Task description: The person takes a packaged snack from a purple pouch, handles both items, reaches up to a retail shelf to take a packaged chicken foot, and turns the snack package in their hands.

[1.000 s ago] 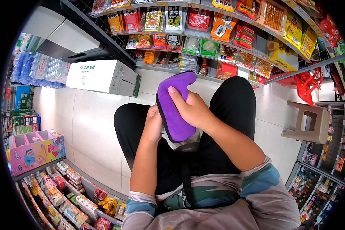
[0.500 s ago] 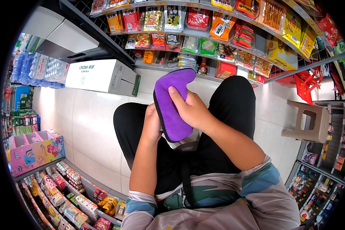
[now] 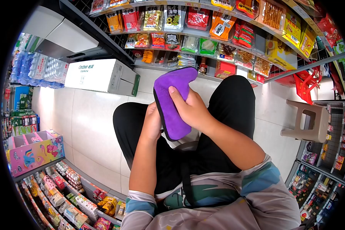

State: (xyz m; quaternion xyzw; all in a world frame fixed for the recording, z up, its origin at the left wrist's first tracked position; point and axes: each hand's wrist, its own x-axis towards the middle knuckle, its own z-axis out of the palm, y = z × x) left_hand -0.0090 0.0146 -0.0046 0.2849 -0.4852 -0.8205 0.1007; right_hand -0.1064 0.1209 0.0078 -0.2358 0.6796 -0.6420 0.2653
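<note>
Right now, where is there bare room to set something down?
Bare floor tiles show between the white carton, the pink display box and the left knee; another patch lies between the right knee and the beige stool. The snack shelves and lower-left rack are crowded; the right hand holds the purple cloth.

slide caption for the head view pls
Right hand gripping a purple cloth, left hand partly behind it, near stocked shelves.

Matt, plush purple cloth (image 3: 172, 105); glossy floor tiles (image 3: 92, 122).
</note>
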